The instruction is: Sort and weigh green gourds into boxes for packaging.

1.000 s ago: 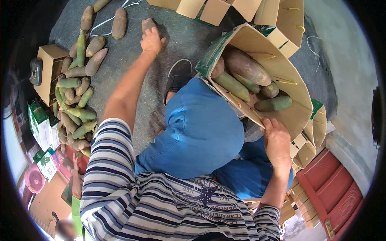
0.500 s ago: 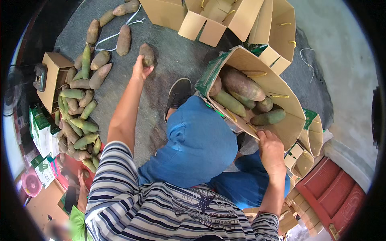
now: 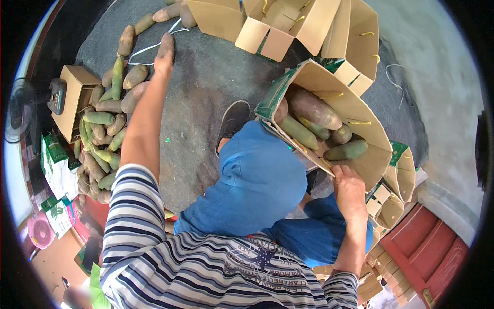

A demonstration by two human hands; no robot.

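Note:
My left hand [image 3: 163, 65] reaches far forward over the dark mat, closed around the near end of a long brown vegetable [image 3: 166, 45]. My right hand [image 3: 351, 189] pinches the near rim of an open cardboard carton [image 3: 373, 147]. That carton leans on its side by my knee, its mouth turned towards me. Inside it lie several large vegetables, among them a thick purplish-brown one [image 3: 315, 108] and a green one [image 3: 346, 150]. Another brown vegetable [image 3: 187, 15] rests on the mat beside a carton flap.
Several green and brown vegetables [image 3: 98, 147] lie heaped on the left. White strap [image 3: 146, 50] crosses the mat. More open cartons [image 3: 283, 20] stand at the far side, smaller ones [image 3: 388, 208] at right. A person in green [image 3: 95, 288] is at lower left.
My left hand has let go of one vegetable, which now lies farther away by the carton flap, and has moved left onto another. The right hand keeps hold of the carton rim.

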